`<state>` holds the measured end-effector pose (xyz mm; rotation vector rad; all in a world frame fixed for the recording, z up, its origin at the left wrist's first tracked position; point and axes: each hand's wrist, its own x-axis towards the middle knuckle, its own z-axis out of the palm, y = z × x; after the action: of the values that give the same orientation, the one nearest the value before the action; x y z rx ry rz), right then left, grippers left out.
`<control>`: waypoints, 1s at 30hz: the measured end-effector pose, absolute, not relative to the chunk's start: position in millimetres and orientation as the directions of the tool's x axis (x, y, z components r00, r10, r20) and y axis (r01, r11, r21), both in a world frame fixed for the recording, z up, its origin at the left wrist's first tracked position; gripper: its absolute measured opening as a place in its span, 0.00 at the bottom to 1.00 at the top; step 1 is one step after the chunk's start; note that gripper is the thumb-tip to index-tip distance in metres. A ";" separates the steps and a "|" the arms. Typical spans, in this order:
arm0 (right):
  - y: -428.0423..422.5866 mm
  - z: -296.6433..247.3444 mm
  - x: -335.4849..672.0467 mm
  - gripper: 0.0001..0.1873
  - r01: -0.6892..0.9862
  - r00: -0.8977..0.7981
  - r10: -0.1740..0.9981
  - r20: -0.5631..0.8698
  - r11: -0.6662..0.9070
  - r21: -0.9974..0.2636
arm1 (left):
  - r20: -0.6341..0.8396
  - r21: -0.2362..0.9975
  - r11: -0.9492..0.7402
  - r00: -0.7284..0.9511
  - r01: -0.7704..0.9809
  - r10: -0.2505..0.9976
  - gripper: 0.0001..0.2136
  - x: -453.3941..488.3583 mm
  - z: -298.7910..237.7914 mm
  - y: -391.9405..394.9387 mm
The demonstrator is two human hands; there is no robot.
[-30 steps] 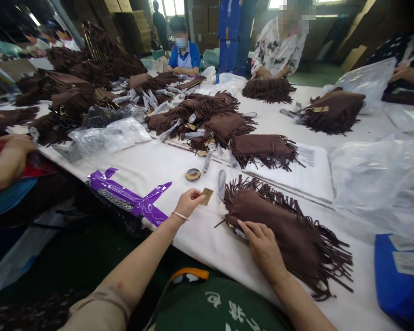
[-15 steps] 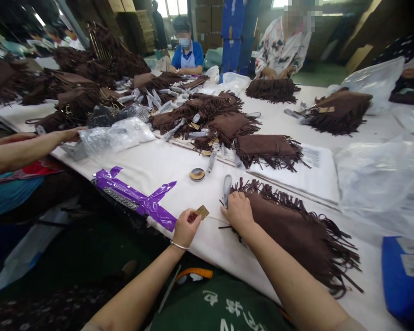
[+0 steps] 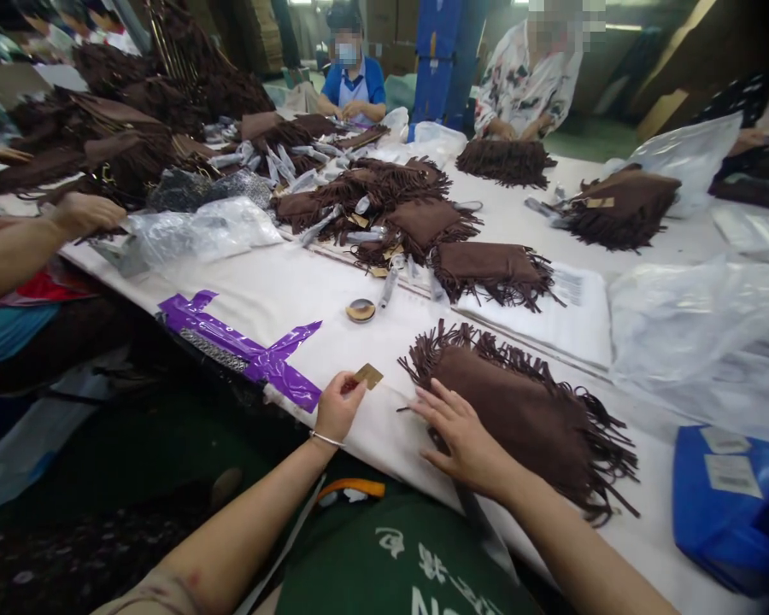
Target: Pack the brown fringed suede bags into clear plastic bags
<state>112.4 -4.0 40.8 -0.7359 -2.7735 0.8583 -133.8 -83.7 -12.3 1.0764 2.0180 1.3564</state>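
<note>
Between thumb and fingers, my left hand (image 3: 339, 408) pinches a small gold-brown tag (image 3: 368, 376) just over the table's front edge. My right hand (image 3: 465, 436) lies with fingers spread on the near left side of a brown fringed bag (image 3: 509, 410). The bag rests flat on the white cloth, its fringe fanned out along the far side and right end. Under my right palm, part of the bag's edge is hidden. Beyond the tag sits a small round dish (image 3: 361, 310) with something tan in it.
Purple tape (image 3: 237, 346) covers the table's front edge at left. More fringed bags (image 3: 490, 269) and wrapped parts are heaped behind. Clear plastic (image 3: 705, 333) and a blue bag (image 3: 721, 504) lie at right. A neighbour's hand (image 3: 86, 218) is at left; other people sit across.
My right hand has let go of the plastic-wrapped piece by the bag, now out of sight there, and its fingers have spread. My left hand still pinches the tag.
</note>
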 end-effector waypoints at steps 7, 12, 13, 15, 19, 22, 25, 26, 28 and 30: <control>-19.9 27.9 130.3 0.26 0.366 -0.633 0.771 0.069 0.376 -0.851 | 0.203 0.919 -0.043 -0.376 0.392 0.904 0.10 -107.2 23.6 -63.0; -5.4 37.5 139.8 0.29 0.385 -0.309 0.947 0.093 0.214 -0.898 | 0.321 0.717 -0.408 0.252 0.565 0.913 0.04 -57.4 41.5 -8.2; -1.9 37.0 141.4 0.25 0.418 -0.278 0.955 0.104 0.217 -0.882 | 0.295 0.695 -0.420 0.301 0.584 0.907 0.04 -49.5 41.4 0.2; 3.6 33.0 147.4 0.20 0.512 -0.209 0.971 0.120 0.213 -0.832 | 0.244 0.693 -0.364 0.273 0.622 0.930 0.04 -42.3 38.4 8.7; 3.3 25.5 160.0 0.24 0.767 -0.193 0.958 0.214 0.283 -0.576 | 0.114 0.798 -0.052 -0.065 0.600 0.991 0.06 -64.0 28.4 -11.4; -9.3 28.1 152.0 0.28 0.796 -0.366 0.877 0.310 0.468 -0.383 | -0.089 0.889 0.190 -0.249 0.417 0.964 0.10 -85.5 21.7 -49.0; -30.0 26.7 132.3 0.36 0.710 -0.586 0.774 0.241 0.634 -0.308 | -0.389 0.906 0.415 -0.218 0.085 0.895 0.15 -87.0 17.6 -84.9; -36.7 23.2 126.7 0.38 0.690 -0.632 0.748 0.205 0.663 -0.291 | -0.478 0.877 0.480 -0.170 -0.031 0.862 0.17 -83.1 16.9 -93.6; -46.1 12.7 120.7 0.41 0.682 -0.664 0.727 0.172 0.684 -0.258 | -0.601 0.786 0.575 -0.064 -0.227 0.797 0.21 -72.1 15.8 -105.1; -47.0 1.9 121.4 0.40 0.702 -0.652 0.734 0.190 0.679 -0.215 | -0.660 0.694 0.623 0.029 -0.360 0.751 0.25 -60.7 14.4 -109.2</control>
<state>121.4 -47.0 1.9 -1.1492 -2.6325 0.1777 -60.7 -109.2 14.4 0.3811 1.2747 0.8897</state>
